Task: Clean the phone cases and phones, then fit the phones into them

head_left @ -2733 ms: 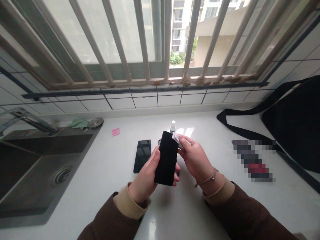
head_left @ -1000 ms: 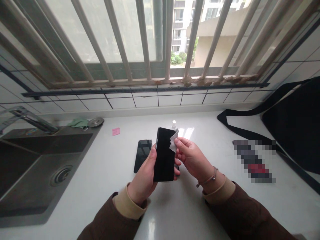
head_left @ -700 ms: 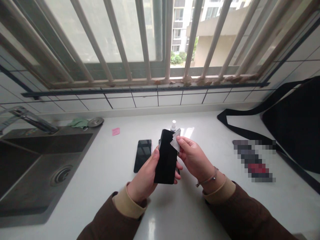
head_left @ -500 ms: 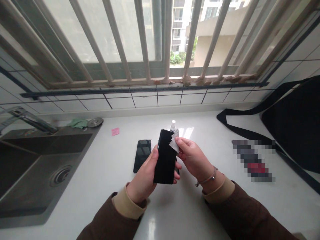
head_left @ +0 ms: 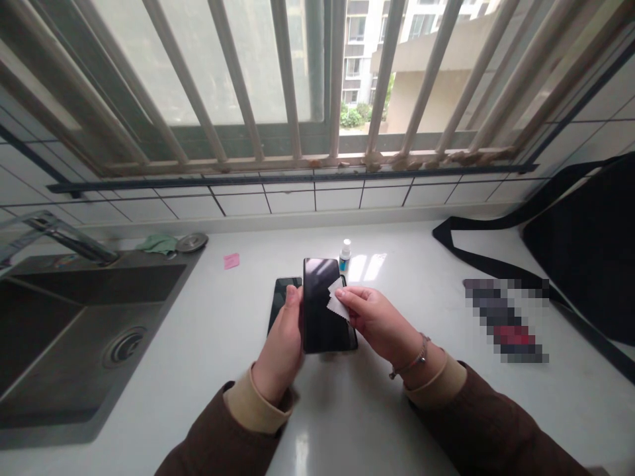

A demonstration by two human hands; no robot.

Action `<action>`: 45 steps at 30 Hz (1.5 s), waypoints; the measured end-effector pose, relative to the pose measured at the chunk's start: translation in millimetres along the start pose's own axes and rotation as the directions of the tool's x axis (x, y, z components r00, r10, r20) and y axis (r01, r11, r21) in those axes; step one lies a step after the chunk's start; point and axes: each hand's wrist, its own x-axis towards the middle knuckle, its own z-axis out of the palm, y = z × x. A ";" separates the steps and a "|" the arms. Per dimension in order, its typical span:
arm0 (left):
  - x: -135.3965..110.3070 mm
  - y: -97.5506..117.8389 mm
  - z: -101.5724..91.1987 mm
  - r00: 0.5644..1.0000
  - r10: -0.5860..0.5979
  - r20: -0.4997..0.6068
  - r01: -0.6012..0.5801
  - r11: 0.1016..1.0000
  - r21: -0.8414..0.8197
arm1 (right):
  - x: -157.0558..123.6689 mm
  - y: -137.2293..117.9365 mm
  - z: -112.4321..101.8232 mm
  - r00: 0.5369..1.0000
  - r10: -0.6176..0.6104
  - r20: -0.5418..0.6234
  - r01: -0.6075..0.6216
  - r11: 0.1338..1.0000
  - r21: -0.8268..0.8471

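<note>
A black smartphone (head_left: pixel 322 324) is held up over the counter, its glossy face catching window light. My left hand (head_left: pixel 282 347) grips it along the left edge, thumb at the side and the other fingers hidden behind. Between thumb and fingers, my right hand (head_left: pixel 380 320) pinches a small grey cloth with zigzag edges (head_left: pixel 338 305), which lies against the right part of the screen. Behind my left hand a second phone (head_left: pixel 284 296) lies on the counter, partly covered. Just beyond the held phone stands a small white-capped bottle (head_left: pixel 345 254).
A steel sink (head_left: pixel 143 291) with a faucet (head_left: pixel 74 238) is at the left; a green cloth (head_left: pixel 159 244) and a drain strainer (head_left: pixel 192 242) sit on its rim. A pink note (head_left: pixel 231 260) lies nearby. At right are a black bag (head_left: pixel 585 244) with straps and a blurred-out object (head_left: pixel 506 320).
The held phone has turned and shifted slightly left, so its screen now reflects the window. My right hand has brought the cloth lower and further left across the screen. More of the bottle shows.
</note>
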 end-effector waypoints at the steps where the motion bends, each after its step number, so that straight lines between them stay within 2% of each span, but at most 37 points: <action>1: 0.0 2.2 1.2 1.000 -0.017 0.003 0.017 1.000 -0.010 | -1.0 0.7 0.6 0.999 0.023 0.026 -0.023 1.000 0.004; 6: -5.9 13.2 5.2 0.981 -0.193 -0.019 0.190 0.976 -0.107 | -7.5 6.7 6.0 0.975 0.125 0.182 -0.123 0.992 -0.021; 9: -8.6 15.9 4.5 0.980 -0.192 -0.049 0.184 0.973 -0.138 | -10.2 9.1 9.1 0.962 0.147 0.231 -0.139 0.989 -0.049; 14: -5.9 18.4 3.9 0.988 -0.012 -0.157 -0.010 0.990 -0.143 | -12.0 8.5 8.7 0.937 0.176 0.302 -0.145 0.982 -0.124; 17: -3.1 21.9 1.9 0.959 0.094 -0.267 -0.127 0.986 -0.108 | -12.2 9.1 7.3 0.928 0.199 0.315 -0.159 0.976 -0.149; 21: -1.2 26.1 -0.1 0.903 0.229 -0.364 -0.277 0.957 -0.086 | -10.0 12.0 8.3 0.937 0.228 0.265 -0.207 0.973 -0.105; 26: -2.4 25.2 5.5 0.813 0.468 -0.346 -0.510 0.859 -0.035 | -7.0 16.1 15.9 0.967 0.210 0.145 -0.218 0.975 0.039; 31: -3.9 20.7 12.8 0.693 0.652 -0.309 -0.669 0.741 0.061 | -12.5 21.7 27.8 0.967 0.225 0.122 -0.244 0.954 0.173; 36: -5.0 17.7 13.5 0.659 0.691 -0.297 -0.703 0.706 0.083 | -16.5 25.5 33.3 0.955 0.228 0.190 -0.263 0.946 0.190; 39: -4.8 18.6 11.7 0.682 0.672 -0.289 -0.686 0.724 0.066 | -15.7 25.4 30.4 0.953 0.221 0.206 -0.253 0.956 0.146; 42: -3.3 20.9 9.4 0.753 0.598 -0.275 -0.618 0.786 0.015 | -15.2 24.3 26.9 0.959 0.212 0.189 -0.235 0.966 0.107; 45: -1.3 23.5 7.9 0.829 0.470 -0.303 -0.508 0.859 -0.056 | -15.6 23.2 25.9 0.963 0.211 0.169 -0.231 0.968 0.103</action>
